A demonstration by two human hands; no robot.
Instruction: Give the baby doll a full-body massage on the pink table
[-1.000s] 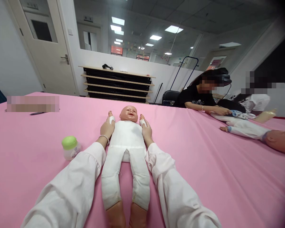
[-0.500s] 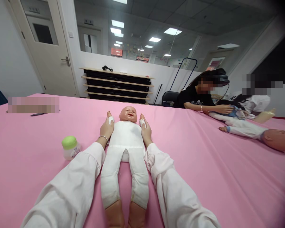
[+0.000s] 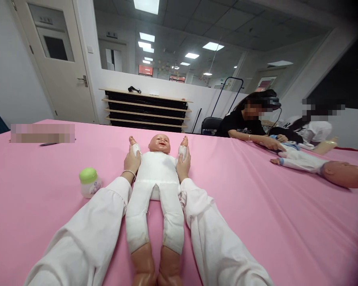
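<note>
A baby doll in a white cloth body lies on its back on the pink table cover, head away from me, bare feet near me. My left hand is closed round the doll's arm on the left side, a bead bracelet on that wrist. My right hand is closed round the doll's other arm. Both doll arms point up beside its head. My sleeves are white.
A small jar with a green lid stands left of the doll. At the right, two other people work on a second doll lying on the same table. A door and low shelves stand behind.
My hands have lifted the doll's arms higher and a little wider beside its head. The view has tilted slightly upward.
</note>
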